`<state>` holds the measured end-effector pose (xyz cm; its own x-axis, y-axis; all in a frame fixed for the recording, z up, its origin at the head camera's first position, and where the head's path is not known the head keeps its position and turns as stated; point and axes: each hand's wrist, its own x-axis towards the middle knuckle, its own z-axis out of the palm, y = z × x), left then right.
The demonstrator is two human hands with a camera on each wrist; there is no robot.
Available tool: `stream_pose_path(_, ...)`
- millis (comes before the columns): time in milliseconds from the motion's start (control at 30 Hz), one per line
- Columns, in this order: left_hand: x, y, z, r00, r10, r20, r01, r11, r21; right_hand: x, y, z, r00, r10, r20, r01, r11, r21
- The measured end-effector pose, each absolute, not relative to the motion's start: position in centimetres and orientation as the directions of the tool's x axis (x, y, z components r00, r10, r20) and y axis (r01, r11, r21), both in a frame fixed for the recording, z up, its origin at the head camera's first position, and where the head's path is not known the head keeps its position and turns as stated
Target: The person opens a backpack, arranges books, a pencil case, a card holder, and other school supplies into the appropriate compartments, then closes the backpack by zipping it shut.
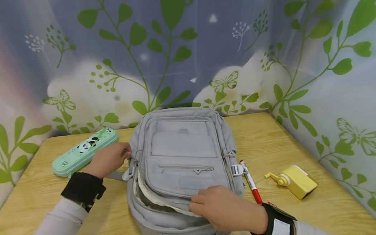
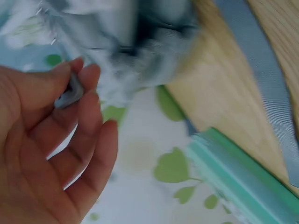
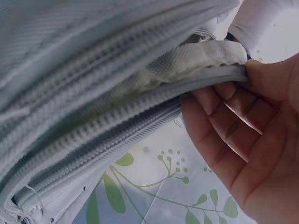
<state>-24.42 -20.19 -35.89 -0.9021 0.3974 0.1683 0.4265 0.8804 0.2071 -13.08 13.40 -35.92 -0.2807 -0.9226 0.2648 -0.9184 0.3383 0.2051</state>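
A grey backpack (image 1: 183,143) lies on the wooden table, its main zipper partly undone along the lower left so the front panel gapes. At the bag's left side, my left hand (image 1: 111,159) pinches a grey zipper pull (image 2: 71,95) between thumb and fingers. My right hand (image 1: 220,207) grips the edge of the loosened front flap (image 3: 205,77) near the bottom, thumb on one side and fingers on the other. Inside the gap a pale lining shows; the contents are hidden.
A green panda pencil case (image 1: 85,150) lies left of the bag. On the right are a red-and-white marker (image 1: 250,181), close to the bag's side, and a yellow box-shaped pencil sharpener with a crank (image 1: 296,181). A leaf-patterned curtain (image 1: 178,60) stands behind the table.
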Motion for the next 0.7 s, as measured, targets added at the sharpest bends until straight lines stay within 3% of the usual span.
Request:
stream_pose_path(200,-25.0,-19.7,-36.4,-0.903,0.427,0.044,0.427,0.882,0.197,-13.4,13.7,-36.4,-0.279,-0.918,0.284,-0.928,0.333,0.167)
stream_pose_path(333,-22.6,-19.7,-35.5,-0.893,0.438,-0.107,0.404,0.882,0.243,-13.6,13.6,-36.7,-0.286,-0.917,0.279,-0.925,0.34,0.169)
stream_pose_path(467,-19.8,-19.3,-33.5,-0.883,0.454,-0.119,0.388,0.848,0.36,-14.2,13.9,-35.9,-0.299,-0.904,0.307,-0.892,0.379,0.246)
stream_pose_path(600,-18.1,-18.0,-31.9,-0.762,0.645,-0.065,0.468,0.616,0.633,-15.0,14.2,-33.7,-0.321,-0.874,0.365,-0.837,0.442,0.322)
stream_pose_path(700,-17.8,-15.7,-31.3,-0.681,0.732,0.026,0.571,0.508,0.645,-15.6,14.2,-31.9,-0.342,-0.845,0.412,-0.788,0.496,0.365)
